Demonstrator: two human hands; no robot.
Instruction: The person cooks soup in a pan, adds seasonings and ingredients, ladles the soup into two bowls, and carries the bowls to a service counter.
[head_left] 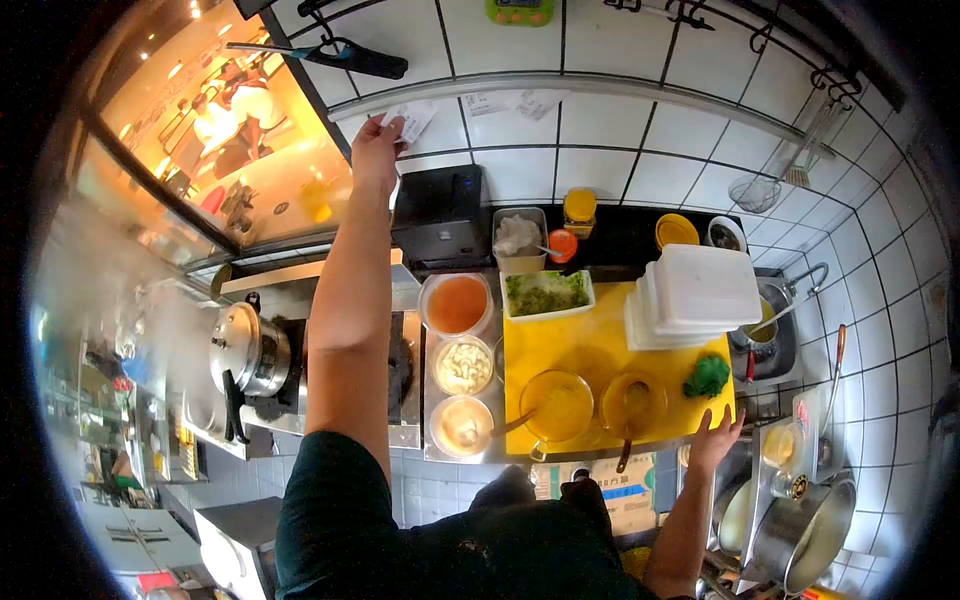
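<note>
My left hand (376,150) is stretched up to the tiled wall and pinches a white paper slip (413,119) that hangs from a metal rail. Just below it stands a black receipt printer (438,212). My right hand (716,437) rests with fingers spread on the near right corner of a yellow cutting board (590,345), holding nothing. A green scrubber (707,376) lies on the board just above that hand. Two amber glass bowls (557,404) with spoons sit along the board's near edge.
White lidded containers (695,295) are stacked at the board's far right. A white tray of chopped greens (547,293), an orange sauce tub (457,304) and two small bowls (463,367) stand left of it. A pressure cooker (245,350) sits at left, steel pots (805,535) at lower right.
</note>
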